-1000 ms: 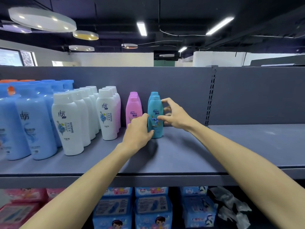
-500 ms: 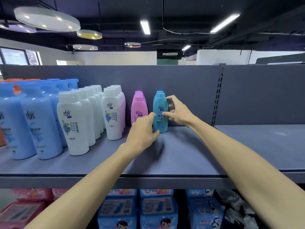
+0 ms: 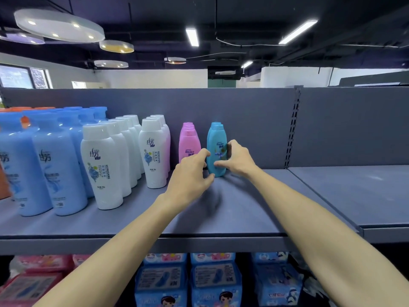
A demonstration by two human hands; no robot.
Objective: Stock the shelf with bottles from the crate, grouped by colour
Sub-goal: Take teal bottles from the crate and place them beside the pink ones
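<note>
Teal bottle (image 3: 216, 151) stood centre frame on the shelf (image 3: 243, 209), just right of the pink bottles (image 3: 189, 144). Left hand (image 3: 190, 173) and right hand (image 3: 235, 159) had fingers curled on its sides, seemingly squaring it; next called for releasing cleanly.

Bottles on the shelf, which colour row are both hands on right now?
The teal bottle at the front of the rightmost row, right of the pink bottles. The left hand and right hand touch only it.
</note>
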